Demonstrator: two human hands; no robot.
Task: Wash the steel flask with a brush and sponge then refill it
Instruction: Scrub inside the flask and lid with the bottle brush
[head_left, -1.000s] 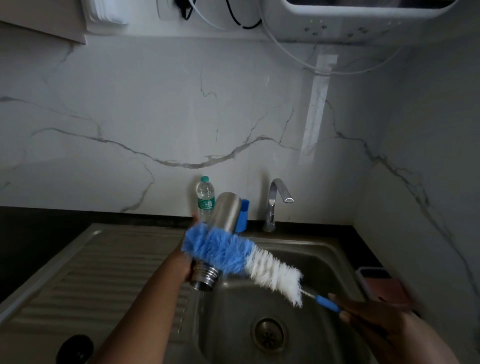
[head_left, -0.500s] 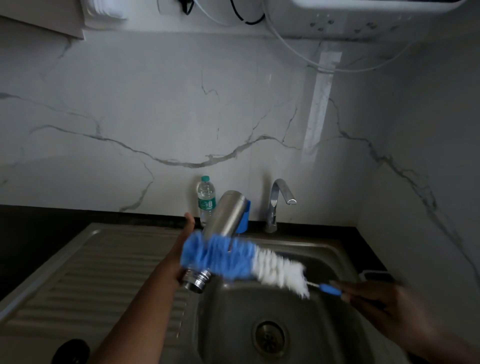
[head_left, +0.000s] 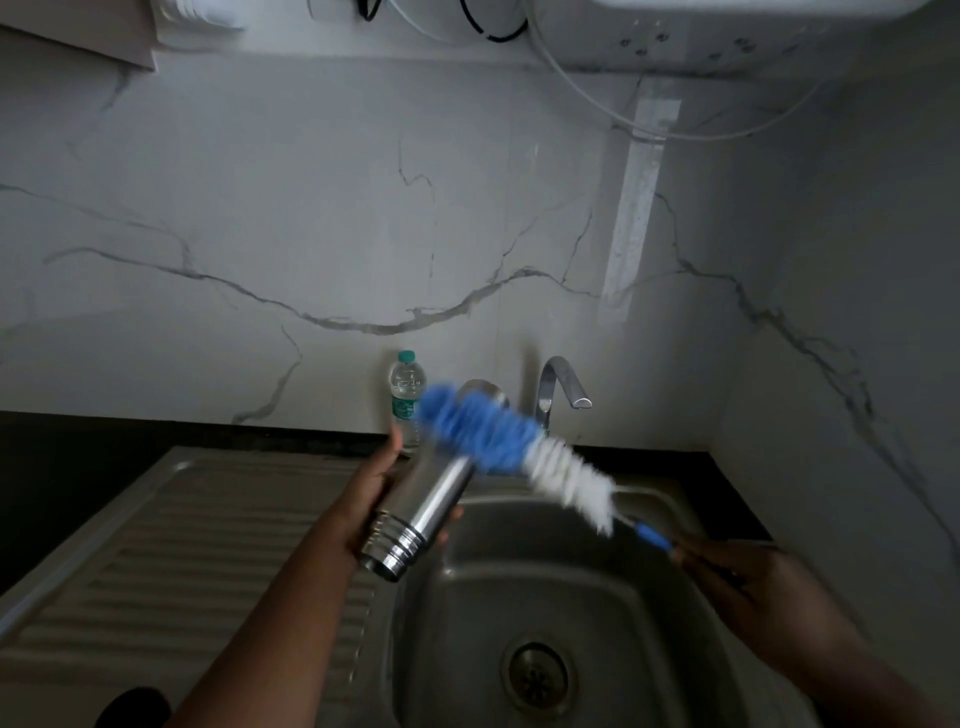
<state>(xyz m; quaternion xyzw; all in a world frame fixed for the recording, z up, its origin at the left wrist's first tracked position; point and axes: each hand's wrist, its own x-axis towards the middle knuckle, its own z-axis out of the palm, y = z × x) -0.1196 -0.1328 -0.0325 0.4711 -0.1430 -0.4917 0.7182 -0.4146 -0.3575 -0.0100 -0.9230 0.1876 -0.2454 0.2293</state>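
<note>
Two hands are at work above our sink (head_left: 597, 613). Our left hand (head_left: 382, 493) grips the steel flask (head_left: 434, 506), fingers curled round its body; the flask is tilted, its threaded mouth pointing down toward us over the sink's left rim, its base lifted toward the wall. Our right hand (head_left: 748, 590) pinches the blue handle of the bottle brush (head_left: 511, 452), fingers closed on it. The brush's blue bristles lie across the outside of the flask's upper end, the white bristles trailing down to the right, all blurred. Behind the flask a plastic water bottle (head_left: 404, 395) stands against the marble wall, beside the tap (head_left: 558, 389).
</note>
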